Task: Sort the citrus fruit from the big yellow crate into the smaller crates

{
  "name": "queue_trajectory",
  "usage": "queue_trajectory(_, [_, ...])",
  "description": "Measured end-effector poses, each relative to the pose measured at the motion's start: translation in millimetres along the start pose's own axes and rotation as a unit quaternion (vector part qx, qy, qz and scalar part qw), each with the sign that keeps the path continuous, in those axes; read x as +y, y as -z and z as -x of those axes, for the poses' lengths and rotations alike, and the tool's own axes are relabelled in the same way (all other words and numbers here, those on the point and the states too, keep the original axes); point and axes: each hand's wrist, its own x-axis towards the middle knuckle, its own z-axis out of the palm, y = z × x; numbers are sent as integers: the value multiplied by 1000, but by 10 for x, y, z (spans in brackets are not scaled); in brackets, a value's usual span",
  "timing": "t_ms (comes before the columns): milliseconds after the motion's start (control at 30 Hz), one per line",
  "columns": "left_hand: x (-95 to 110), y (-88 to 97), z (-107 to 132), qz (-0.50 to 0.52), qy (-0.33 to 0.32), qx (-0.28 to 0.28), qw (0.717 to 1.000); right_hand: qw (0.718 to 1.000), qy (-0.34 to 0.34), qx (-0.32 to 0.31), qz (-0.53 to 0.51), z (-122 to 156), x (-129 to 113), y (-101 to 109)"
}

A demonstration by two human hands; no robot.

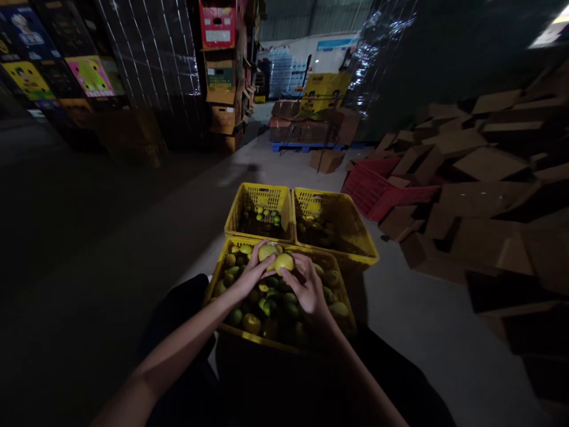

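Note:
Both hands are close together above a yellow crate (272, 344) full of green and yellow lemons (251, 323). My left hand (252, 271) is closed around a pale yellow-green lemon (267, 252). Just right of it, my right hand (309, 286) grips a yellow lemon (284, 263) between thumb and fingers. The two fruits almost touch, and the fingers behind them are partly hidden. Behind the front crate stand two more yellow crates. The left one (229, 224) has a few small green fruits (267, 213) at its bottom; the right one (360, 234) holds some dim yellowish fruits (313, 224).
A red crate (371, 190) stands to the right beside a big heap of cardboard boxes (480, 201). Stacked cartons (222, 77) rise at the back. A blue pallet (288, 147) carries boxes further off. The left floor is dark.

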Motion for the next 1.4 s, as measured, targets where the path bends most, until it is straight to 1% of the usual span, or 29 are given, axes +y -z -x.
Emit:
queue_trajectory(100, [29,-17,37,1,6,-22,1000,999,26,6,37,42,-5,-17])
queue_trajectory(200, [26,-32,56,1,-7,-36,999,995,59,18,82,76,18,-13])
queue_trajectory(267, [7,-40,60,-9,-19,-37,999,993,68,0,96,100,15,-9])
queue_trajectory(333, [-18,-50,65,-16,-13,-48,999,996,54,-32,71,128,-13,-15])
queue_trajectory(400, [-44,-61,70,-14,13,-63,998,998,33,-47,31,155,-54,-33])
queue_trajectory(467, [-65,-71,73,-10,31,-67,997,999,23,-39,10,174,-93,-56])
queue_trajectory(567, [-87,-77,65,-11,33,-74,997,999,24,-25,15,185,-128,-88])
queue_trajectory(700, [-103,-63,39,-22,11,-64,998,999,20,-34,4,204,-148,-120])
queue_trajectory(767, [-105,-54,28,-11,19,-63,998,999,15,-41,-3,211,-147,-119])
queue_trajectory(800, [-106,-50,23,-2,26,-68,997,999,15,-35,-2,207,-141,-112])
queue_trajectory(833, [-107,-46,18,5,33,-72,997,1000,17,-15,2,196,-130,-99])
queue_trajectory(933, [-112,-38,2,13,37,-67,997,995,21,96,27,114,-73,-42])
queue_trajectory(967, [-116,-36,-4,13,38,-62,997,993,8,118,25,76,-50,-25])
queue_trajectory(1000, [-119,-34,-8,14,38,-57,998,993,-14,115,14,39,-28,-14])
queue_trajectory(1033, [-123,-32,-10,16,37,-53,998,995,-40,92,-4,5,-7,-9])
queue_trajectory(1100, [-127,-28,-10,14,29,-48,998,995,-84,23,-45,-41,31,-21])
queue_trajectory(1167, [-125,-23,-2,10,24,-53,998,993,-97,-17,-71,-60,70,-49])
queue_trajectory(1333, [-95,-11,27,-20,41,-96,994,987,-115,-31,-108,-65,182,-83])
queue_trajectory(1400, [-78,-9,33,-31,45,-102,993,985,-124,-18,-121,-72,217,-74])
